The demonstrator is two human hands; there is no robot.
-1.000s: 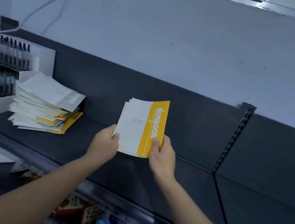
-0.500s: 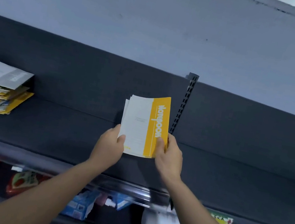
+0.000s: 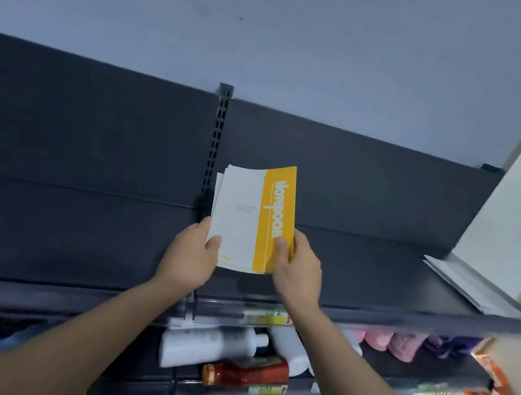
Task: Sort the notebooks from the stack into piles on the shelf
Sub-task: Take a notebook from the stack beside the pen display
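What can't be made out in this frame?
Head view only.
Count of notebooks in the held bundle: top cover hides them.
Cover's small print: too small.
Fingers of left hand and right hand behind the bundle: hidden by it.
Labels on lower-shelf bottles: blurred.
The source stack: outside the frame.

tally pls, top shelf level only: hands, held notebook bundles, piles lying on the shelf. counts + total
Hands: 2, left hand and right hand, both gripping the bundle.
Held notebook bundle: 1, yellow-and-white cover on top; the number of notebooks in it cannot be told.
Piles lying on the shelf: 1, grey-white pile at the far right end.
Total: 4
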